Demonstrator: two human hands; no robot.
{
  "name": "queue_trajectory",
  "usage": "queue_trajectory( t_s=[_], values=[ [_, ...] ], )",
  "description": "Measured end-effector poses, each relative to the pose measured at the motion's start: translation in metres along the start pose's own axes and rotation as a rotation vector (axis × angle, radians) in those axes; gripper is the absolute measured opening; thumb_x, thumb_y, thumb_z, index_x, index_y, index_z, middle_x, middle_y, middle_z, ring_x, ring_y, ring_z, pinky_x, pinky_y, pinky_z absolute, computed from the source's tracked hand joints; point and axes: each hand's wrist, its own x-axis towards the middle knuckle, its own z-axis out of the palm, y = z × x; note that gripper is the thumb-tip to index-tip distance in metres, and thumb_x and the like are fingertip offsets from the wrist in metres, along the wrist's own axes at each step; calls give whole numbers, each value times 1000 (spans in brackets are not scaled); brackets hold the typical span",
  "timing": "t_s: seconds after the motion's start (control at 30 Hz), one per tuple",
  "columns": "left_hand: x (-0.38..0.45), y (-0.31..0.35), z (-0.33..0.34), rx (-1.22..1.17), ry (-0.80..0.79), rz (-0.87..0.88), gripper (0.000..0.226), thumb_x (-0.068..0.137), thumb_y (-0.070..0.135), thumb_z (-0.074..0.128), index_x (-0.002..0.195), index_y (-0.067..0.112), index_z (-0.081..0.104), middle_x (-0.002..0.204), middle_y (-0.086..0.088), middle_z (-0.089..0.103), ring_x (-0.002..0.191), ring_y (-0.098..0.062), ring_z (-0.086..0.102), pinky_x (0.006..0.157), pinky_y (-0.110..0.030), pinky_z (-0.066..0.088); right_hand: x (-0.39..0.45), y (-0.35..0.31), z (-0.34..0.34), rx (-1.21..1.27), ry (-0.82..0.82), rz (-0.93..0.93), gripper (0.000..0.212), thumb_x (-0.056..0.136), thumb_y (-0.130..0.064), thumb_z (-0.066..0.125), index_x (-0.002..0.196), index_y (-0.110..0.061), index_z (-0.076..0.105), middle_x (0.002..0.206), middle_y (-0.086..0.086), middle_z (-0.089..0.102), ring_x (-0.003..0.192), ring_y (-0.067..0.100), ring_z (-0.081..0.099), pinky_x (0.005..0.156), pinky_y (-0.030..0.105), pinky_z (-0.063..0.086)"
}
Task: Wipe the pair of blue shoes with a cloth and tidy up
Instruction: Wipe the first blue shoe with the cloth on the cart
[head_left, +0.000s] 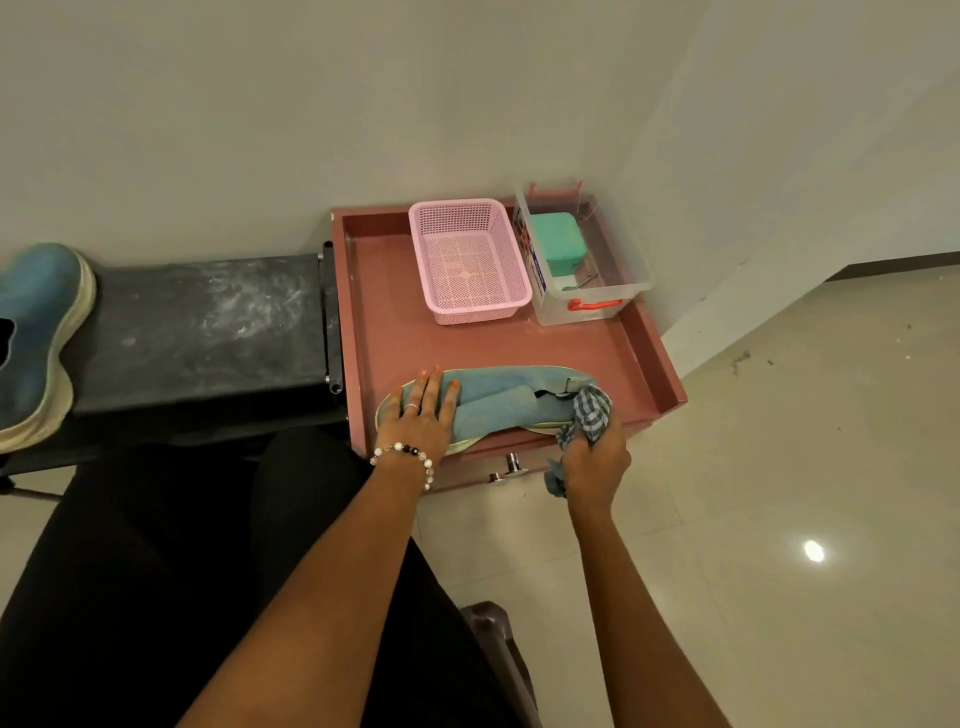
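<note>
Bunched in the right hand (595, 460): checked cloth (587, 413), fingers curled round it, pressed to the heel end of one blue shoe (498, 397). Flat on the toe end: left hand (422, 418), fingers straight, steadying rather than gripping. Shoe on the near edge of the reddish table (644, 348), long axis running left to right, toe toward the left hand, so probably a wiping stroke leftward from the cloth along that axis. Second blue shoe (36, 338) well apart, on the dark bench (208, 322), nearer the left hand. Count: two shoes, one cloth, one pink basket (470, 260), one clear box (582, 257).
</note>
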Motion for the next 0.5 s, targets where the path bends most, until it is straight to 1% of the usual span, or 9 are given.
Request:
queue_trajectory(
  t_s=[0.07,0.13,0.23,0.27,0.3,0.33,0.37,0.43,0.5],
  values=[
    [6,0,-2,12,-15,16,65,101,8,30,152,12,-10,156,-21,-15,146,-36,-8,116,-53,9,5,2,-4,-14,-11,-10,43,82,7,49,122,-4,57,92,6,62,82,21,55,77,32,47],
    [10,2,-3,29,-34,39,58,103,6,24,152,9,-5,155,-27,-9,144,-44,-4,114,-60,9,10,3,-10,-18,-13,-41,41,81,7,50,119,-5,59,90,3,61,82,20,55,78,34,49],
    [10,4,-8,54,-95,92,66,98,-1,34,151,6,-6,155,-29,-6,142,-48,-3,113,-62,6,15,3,-15,-32,0,-61,42,81,8,50,120,-6,59,90,4,62,79,19,56,73,27,52],
    [10,5,-11,57,-122,114,72,96,-3,40,150,5,-6,155,-29,-5,142,-48,-3,114,-61,6,15,1,-16,-30,0,-78,44,80,9,49,120,-7,58,88,4,62,77,20,57,70,28,54],
    [11,5,-14,47,-147,137,76,94,-2,45,150,4,-6,155,-28,-4,142,-48,-2,115,-58,6,15,0,-15,-22,1,-106,46,79,9,48,121,-7,58,87,4,62,76,21,58,70,33,55],
    [11,5,-17,34,-166,168,79,93,1,50,150,4,-5,155,-27,-2,143,-47,1,116,-55,8,14,-2,-16,-17,3,-134,47,78,9,48,122,-6,57,86,4,62,77,22,59,72,37,55],
    [9,4,-20,15,-180,208,82,92,5,55,150,3,-3,155,-26,3,143,-45,6,117,-51,11,13,-3,-15,-9,9,-172,49,77,7,47,123,-6,57,87,5,63,78,23,59,74,38,54],
    [1,1,-24,-69,-199,299,84,88,10,62,149,2,5,151,-20,17,140,-38,22,113,-40,25,11,-4,-16,-9,27,-265,52,74,4,47,124,-4,56,93,10,66,83,26,61,76,35,51],
    [-10,-3,-27,-213,-200,346,79,85,12,62,147,3,14,145,-16,32,129,-32,40,102,-34,38,9,-5,-16,-47,26,-350,50,74,8,49,122,-1,56,99,14,67,89,27,62,79,34,50]
  ],
)
